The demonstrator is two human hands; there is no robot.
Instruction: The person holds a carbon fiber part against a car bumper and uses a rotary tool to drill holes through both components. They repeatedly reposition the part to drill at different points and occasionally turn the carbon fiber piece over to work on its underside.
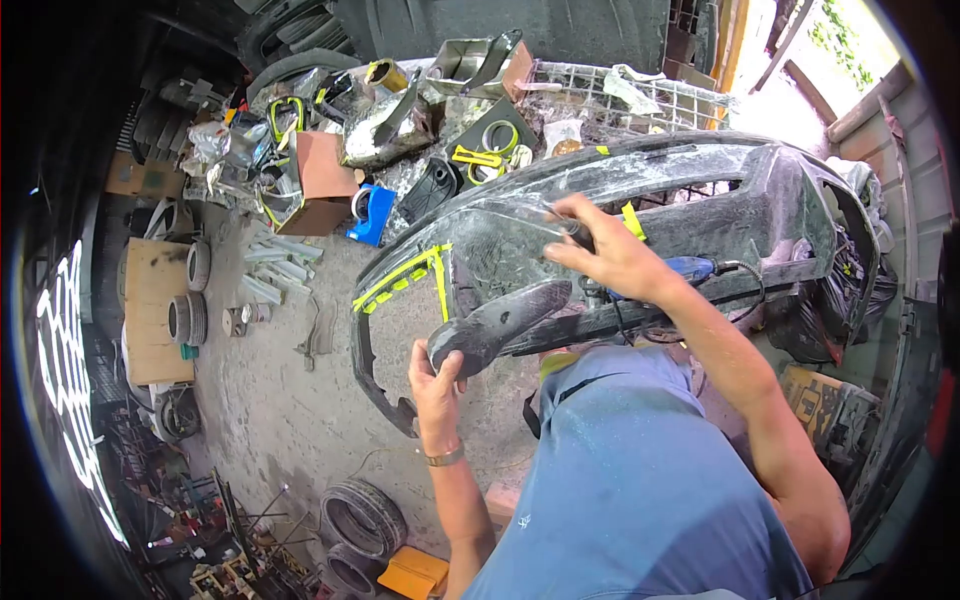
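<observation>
Our left hand (437, 392) has its grip clamped on one end of a long dark part (515, 318), which lies in front of the large dark frame (650, 225). Our right hand (605, 245) is curled over that frame, and we cannot tell whether its grip is closed on anything. On the bench (700, 103) we see an open metal box (514, 76) with a dark blade-like piece leaning over its rim, and a gold-coloured tin (386, 73) whose contents we cannot make out. A blue holder (374, 220) carries a pale roll (360, 204).
</observation>
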